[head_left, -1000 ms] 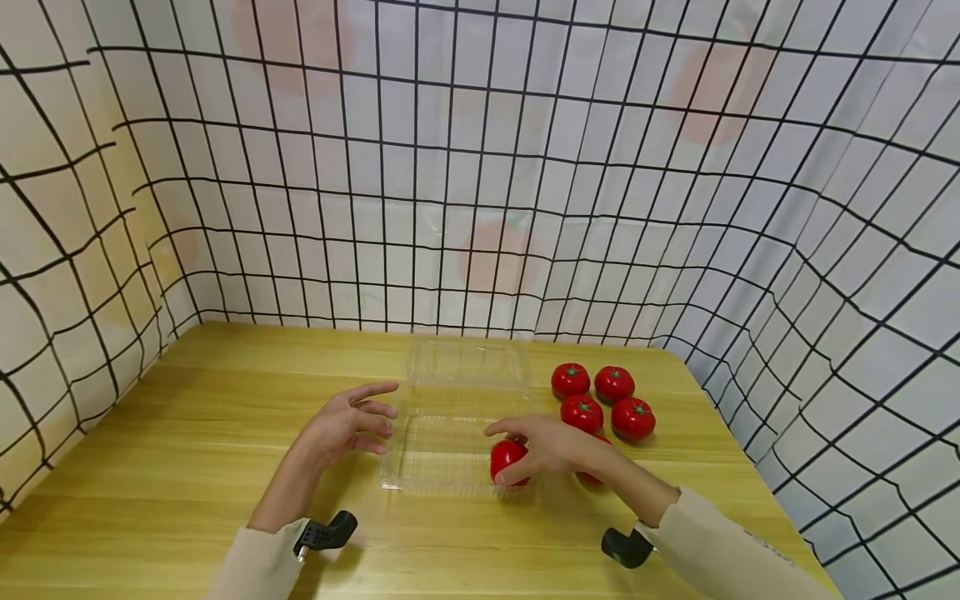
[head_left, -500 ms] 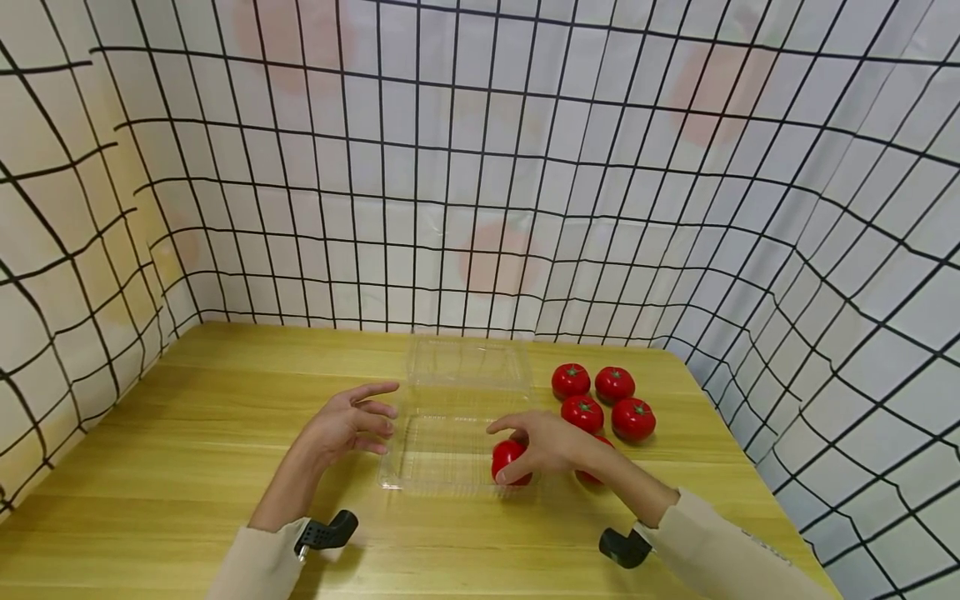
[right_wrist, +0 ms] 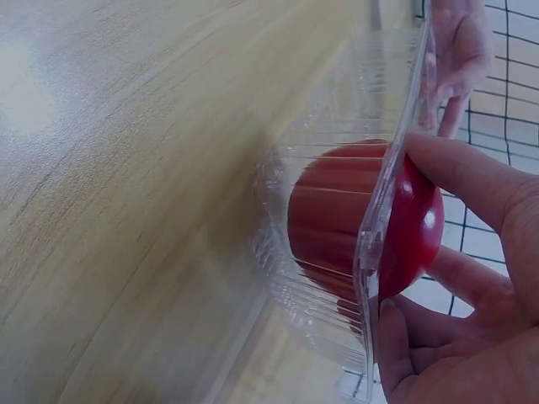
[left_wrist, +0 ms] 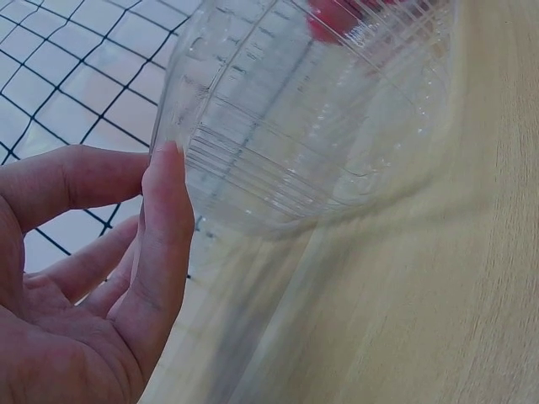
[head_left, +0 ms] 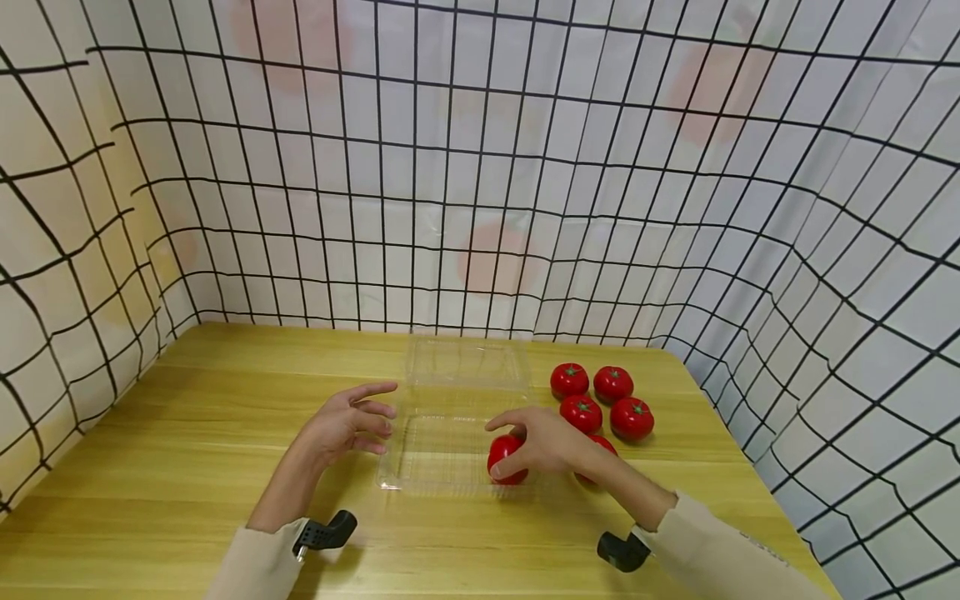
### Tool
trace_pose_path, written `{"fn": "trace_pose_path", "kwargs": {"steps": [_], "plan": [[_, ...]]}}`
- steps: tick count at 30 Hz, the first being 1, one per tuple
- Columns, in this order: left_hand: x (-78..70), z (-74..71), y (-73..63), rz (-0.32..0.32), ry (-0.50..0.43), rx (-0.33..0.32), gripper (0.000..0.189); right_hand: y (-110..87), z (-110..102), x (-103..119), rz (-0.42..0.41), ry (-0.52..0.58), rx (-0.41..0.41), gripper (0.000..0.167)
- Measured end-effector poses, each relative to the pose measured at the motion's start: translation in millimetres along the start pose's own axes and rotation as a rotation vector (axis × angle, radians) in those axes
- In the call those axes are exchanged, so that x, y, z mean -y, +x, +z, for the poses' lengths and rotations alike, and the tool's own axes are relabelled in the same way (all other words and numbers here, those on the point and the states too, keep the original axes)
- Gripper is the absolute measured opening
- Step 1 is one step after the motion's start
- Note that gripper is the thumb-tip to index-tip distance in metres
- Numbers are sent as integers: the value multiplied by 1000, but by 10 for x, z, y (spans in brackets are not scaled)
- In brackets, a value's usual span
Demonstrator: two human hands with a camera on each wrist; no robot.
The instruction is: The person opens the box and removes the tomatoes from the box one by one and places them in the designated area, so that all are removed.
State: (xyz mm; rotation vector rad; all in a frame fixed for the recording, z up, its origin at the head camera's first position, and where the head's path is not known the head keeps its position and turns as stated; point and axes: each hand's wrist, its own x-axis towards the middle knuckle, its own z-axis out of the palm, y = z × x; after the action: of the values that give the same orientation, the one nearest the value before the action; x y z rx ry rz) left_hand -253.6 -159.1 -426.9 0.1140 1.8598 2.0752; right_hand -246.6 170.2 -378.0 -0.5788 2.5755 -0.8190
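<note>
A clear plastic clamshell container (head_left: 442, 482) lies unfolded on the table, its lid (head_left: 465, 360) laid back behind the base. My left hand (head_left: 347, 427) is at the base's left side. In the left wrist view, thumb and forefinger pinch the container's rim (left_wrist: 164, 126), with the other fingers loosely bent. My right hand (head_left: 551, 442) holds a red tomato (head_left: 507, 458) at the right end of the base. From the right wrist view, the tomato (right_wrist: 337, 210) sits partly below the container's rim, thumb and fingers around its upper part.
Several red tomatoes (head_left: 581, 414) stand in a group to the right of the container. One more tomato (head_left: 602, 444) is partly hidden behind the right wrist. A white wall with a black grid (head_left: 465, 167) encloses the wooden table (head_left: 187, 467) at back and sides.
The tomato in my right hand has shifted very slightly up and left, with more of its top showing. My left hand and the container have stayed in place.
</note>
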Motion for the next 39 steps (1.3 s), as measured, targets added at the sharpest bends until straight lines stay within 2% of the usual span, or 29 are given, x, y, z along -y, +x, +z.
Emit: {"fn": "trace_pose_path", "kwargs": {"steps": [10,23,39], "plan": [[5,-1,-3,2,4,5,74,-23,-19,28,-9,40,-48,60],[-4,14,2,0,13,-4,74,-8,1,66,37,77,-197,56],[6,-1,1,8,26,-6,75,-33,-11,66,5,78,-242,48]]}}
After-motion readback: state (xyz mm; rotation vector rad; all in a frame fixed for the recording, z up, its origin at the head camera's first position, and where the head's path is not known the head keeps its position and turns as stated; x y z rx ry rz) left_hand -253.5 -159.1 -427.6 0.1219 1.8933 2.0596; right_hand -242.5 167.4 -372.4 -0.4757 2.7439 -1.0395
